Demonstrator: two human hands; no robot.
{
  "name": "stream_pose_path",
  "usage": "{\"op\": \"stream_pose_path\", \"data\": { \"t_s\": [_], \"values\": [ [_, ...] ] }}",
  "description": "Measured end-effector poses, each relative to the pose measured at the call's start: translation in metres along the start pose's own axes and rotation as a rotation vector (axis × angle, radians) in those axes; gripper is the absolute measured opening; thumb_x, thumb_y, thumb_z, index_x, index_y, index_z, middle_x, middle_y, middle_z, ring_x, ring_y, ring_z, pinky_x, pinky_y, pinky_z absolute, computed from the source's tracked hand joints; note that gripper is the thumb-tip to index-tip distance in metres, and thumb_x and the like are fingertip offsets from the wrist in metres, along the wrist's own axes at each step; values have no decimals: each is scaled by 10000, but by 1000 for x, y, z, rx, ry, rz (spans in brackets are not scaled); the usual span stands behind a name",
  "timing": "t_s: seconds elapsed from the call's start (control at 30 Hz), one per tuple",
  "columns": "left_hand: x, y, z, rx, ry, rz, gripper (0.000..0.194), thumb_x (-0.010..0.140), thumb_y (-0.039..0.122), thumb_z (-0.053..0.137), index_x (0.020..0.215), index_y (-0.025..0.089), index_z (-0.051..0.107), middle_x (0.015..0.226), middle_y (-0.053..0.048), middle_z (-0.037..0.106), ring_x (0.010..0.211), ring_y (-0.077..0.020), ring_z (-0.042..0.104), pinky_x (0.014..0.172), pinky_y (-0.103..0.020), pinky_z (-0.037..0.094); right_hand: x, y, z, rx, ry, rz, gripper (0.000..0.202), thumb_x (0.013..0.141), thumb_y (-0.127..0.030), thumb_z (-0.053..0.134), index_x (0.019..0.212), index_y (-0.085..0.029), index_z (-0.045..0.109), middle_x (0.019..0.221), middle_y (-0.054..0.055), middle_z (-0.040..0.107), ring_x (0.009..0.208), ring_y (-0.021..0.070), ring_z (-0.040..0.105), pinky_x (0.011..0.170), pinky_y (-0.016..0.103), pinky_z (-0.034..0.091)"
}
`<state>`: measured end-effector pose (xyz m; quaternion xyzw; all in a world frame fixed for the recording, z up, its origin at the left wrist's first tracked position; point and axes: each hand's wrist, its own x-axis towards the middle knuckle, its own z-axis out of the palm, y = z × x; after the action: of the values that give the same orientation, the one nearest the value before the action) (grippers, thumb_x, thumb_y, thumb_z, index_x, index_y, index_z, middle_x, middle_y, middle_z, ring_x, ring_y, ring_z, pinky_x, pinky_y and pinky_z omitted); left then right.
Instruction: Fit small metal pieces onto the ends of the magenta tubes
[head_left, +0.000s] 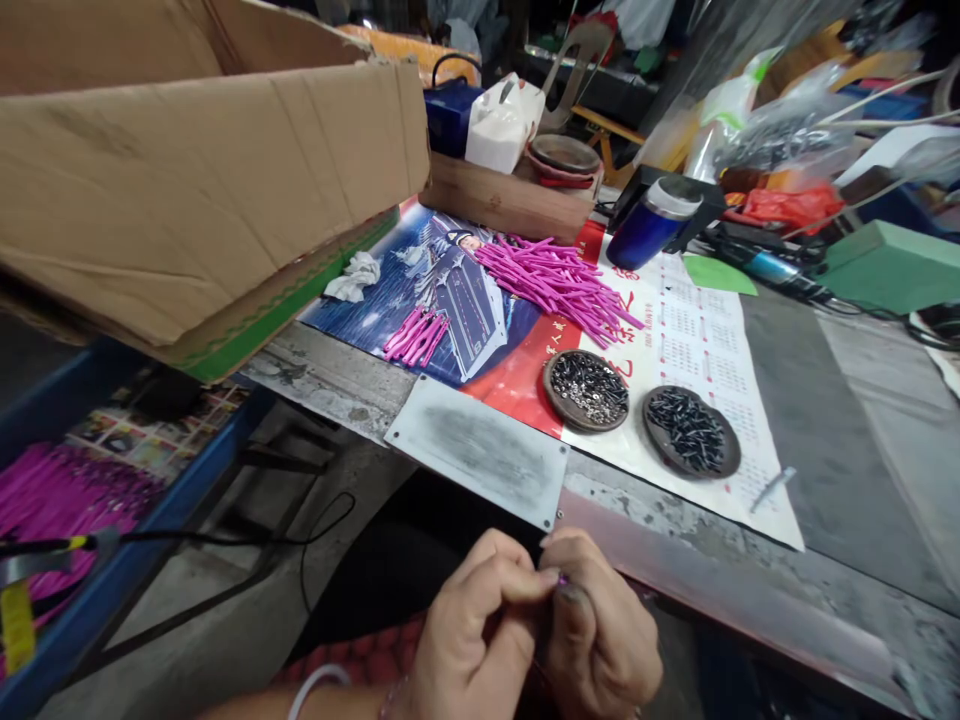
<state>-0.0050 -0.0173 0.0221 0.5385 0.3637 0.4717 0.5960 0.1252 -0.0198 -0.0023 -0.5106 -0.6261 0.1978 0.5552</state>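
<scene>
My left hand (480,620) and my right hand (600,625) are closed and meet in front of the table's near edge. Between their pinched fingertips shows the tip of a small purple piece (562,579); the fingers cover the rest. Just beyond them lies a grey metal plate (480,445) with a dark smudged middle. A large heap of thin magenta strips (559,285) rests farther back, with a smaller bunch of magenta strips (416,337) to its left. One round dish (551,408) contains small dark pieces and shiny rings. Another dish (733,455) has dark, pin-like pieces.
A big cardboard box (225,190) stands at the left. Below it, a blue bin (172,540) holds more magenta strips. A blue tumbler (645,225), a crumpled tissue (354,277) and a green box (892,265) sit on the table, partly over a printed calendar sheet (712,345).
</scene>
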Motion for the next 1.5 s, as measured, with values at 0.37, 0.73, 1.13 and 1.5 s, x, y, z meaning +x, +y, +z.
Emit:
{"op": "stream_pose_path", "data": {
  "t_s": [0.37, 0.73, 1.13, 1.5],
  "values": [
    [-1, -3, -2, -100, 36, -129, 137, 1003, 197, 561, 907, 216, 658, 832, 2, 516, 728, -123, 521, 671, -220, 438, 7, -1, -5, 42, 380, 338, 212, 865, -267, 735, 967, -209, 558, 895, 16, 577, 636, 107, 534, 524, 214, 456],
    [-3, -9, -9, -273, 41, -323, 113, 993, 263, 626, 913, 213, 688, 873, 3, 550, 708, -99, 510, 633, -187, 434, 5, -7, -4, -1, 310, 334, 610, 616, -378, 917, 1089, -214, 568, 884, 14, 605, 674, 138, 580, 560, 262, 488],
    [15, -5, -32, -87, -28, -386, 126, 992, 283, 618, 980, 198, 710, 845, -3, 574, 572, -65, 415, 508, -179, 344, 18, 19, -26, -17, 442, 304, 395, 813, -216, 795, 1140, -217, 573, 1017, 47, 606, 728, 117, 609, 609, 229, 537],
    [87, 15, -122, 1149, -399, 330, 319, 977, 11, 422, 1084, 185, 667, 949, -51, 664, 897, -196, 621, 783, -326, 421, 14, 45, -52, -295, 186, 37, 84, 934, -132, 603, 966, -208, 617, 863, 25, 630, 778, 167, 624, 723, 296, 531]
  ]
}}
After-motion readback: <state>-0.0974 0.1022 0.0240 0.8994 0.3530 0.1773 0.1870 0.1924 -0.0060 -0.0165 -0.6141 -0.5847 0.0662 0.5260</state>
